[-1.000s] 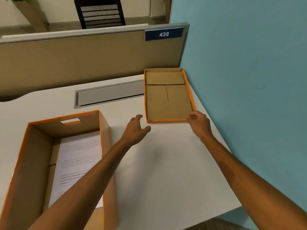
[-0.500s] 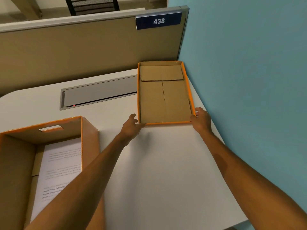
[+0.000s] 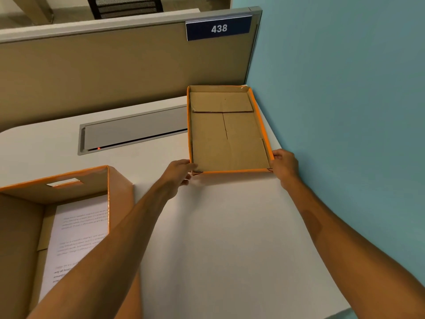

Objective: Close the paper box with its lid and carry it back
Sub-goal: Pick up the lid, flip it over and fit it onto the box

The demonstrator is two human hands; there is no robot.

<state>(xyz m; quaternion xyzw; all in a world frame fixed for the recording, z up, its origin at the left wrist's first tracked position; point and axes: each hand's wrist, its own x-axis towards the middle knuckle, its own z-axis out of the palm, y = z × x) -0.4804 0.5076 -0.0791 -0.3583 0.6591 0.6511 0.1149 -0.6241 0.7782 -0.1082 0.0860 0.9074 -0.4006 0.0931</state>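
The lid (image 3: 226, 134), a shallow cardboard tray with orange rims, lies inside-up at the desk's far right corner by the blue wall. My left hand (image 3: 178, 172) grips its near left corner, thumb over the rim. My right hand (image 3: 284, 163) holds its near right corner. The near edge looks slightly raised off the desk. The open paper box (image 3: 119, 189), brown inside with orange edges and a handle slot, stands at the near left with printed sheets (image 3: 76, 238) in it; my left forearm crosses in front of it.
A white desk (image 3: 218, 238) carries both. A grey cable flap (image 3: 133, 132) is set into the desk behind the box, partly under the lid. A beige partition (image 3: 103, 72) with a "438" sign closes the back, and a blue wall (image 3: 345, 111) runs along the right.
Both hands reached forward to the lid; the left hand, open a second ago, now grips its near left corner. The right hand settled on the near right corner. The lid's near edge has lifted slightly.
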